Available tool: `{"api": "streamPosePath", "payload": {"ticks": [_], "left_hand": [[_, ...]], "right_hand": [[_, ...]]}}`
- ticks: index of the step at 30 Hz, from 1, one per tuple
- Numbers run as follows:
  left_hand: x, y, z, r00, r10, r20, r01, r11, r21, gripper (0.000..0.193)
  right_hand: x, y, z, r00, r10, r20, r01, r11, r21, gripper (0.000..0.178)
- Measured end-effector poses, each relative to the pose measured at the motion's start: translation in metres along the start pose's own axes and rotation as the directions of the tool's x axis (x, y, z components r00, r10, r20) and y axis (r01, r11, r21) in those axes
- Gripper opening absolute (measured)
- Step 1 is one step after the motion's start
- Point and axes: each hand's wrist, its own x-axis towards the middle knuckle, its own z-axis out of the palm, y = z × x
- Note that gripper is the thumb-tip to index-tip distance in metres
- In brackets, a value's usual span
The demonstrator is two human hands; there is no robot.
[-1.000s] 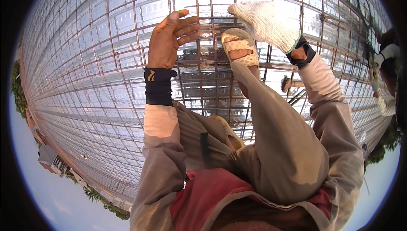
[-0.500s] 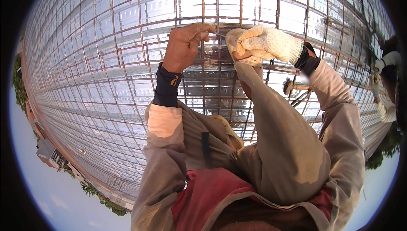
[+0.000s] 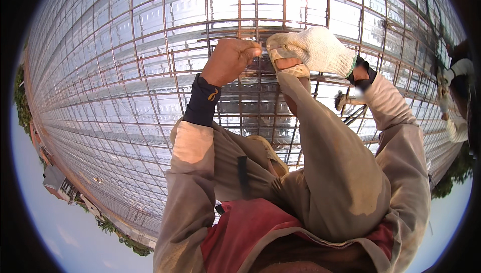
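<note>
From where I stand: person crouched on a rebar grid (image 3: pixel 257 2) over silvery sheeting (image 3: pixel 220 0). Left hand (image 3: pixel 228 62), bare: thumb and forefinger pinched together, other fingers curled in; anything between the tips too small to tell. Right hand (image 3: pixel 318 47), white glove: fingers bent down over the front of a tan sandal (image 3: pixel 295 71); tips hidden, can't tell how far closed or what's gripped. Fingers of both hands point at each other, small gap between. Grid bars run through that gap and under the left fingertips; contact, can't tell. Black wristband (image 3: pixel 203 100) on left wrist.
</note>
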Motion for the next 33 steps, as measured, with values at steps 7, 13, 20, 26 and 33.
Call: {"api": "streamPosePath", "payload": {"ticks": [7,13,20,26,33], "left_hand": [[-0.010,0.016,0.049,0.977,0.213,0.033,-0.205,0.867,0.454,0.014],[-0.004,-0.007,0.047,0.981,0.147,0.125,-0.162,0.979,0.124,0.031],[-0.012,-0.035,0.069,0.927,0.372,0.046,-0.336,0.770,0.542,0.006],[-0.014,-0.066,0.115,0.870,0.484,-0.098,-0.383,0.786,0.485,0.008],[0.002,-0.014,0.071,0.892,0.448,-0.060,-0.318,0.716,0.621,0.009]], "right_hand": [[-0.062,-0.007,0.025,0.876,0.296,0.381,-0.482,0.508,0.714,0.038],[-0.059,-0.009,0.025,0.933,0.355,-0.059,-0.328,0.906,0.269,0.025],[-0.048,-0.037,0.030,0.898,0.388,0.207,-0.429,0.666,0.610,0.030],[-0.013,-0.053,0.043,0.953,0.258,0.157,-0.302,0.781,0.547,0.032],[0.000,-0.038,0.010,0.973,0.228,0.022,-0.217,0.885,0.412,0.035]]}}
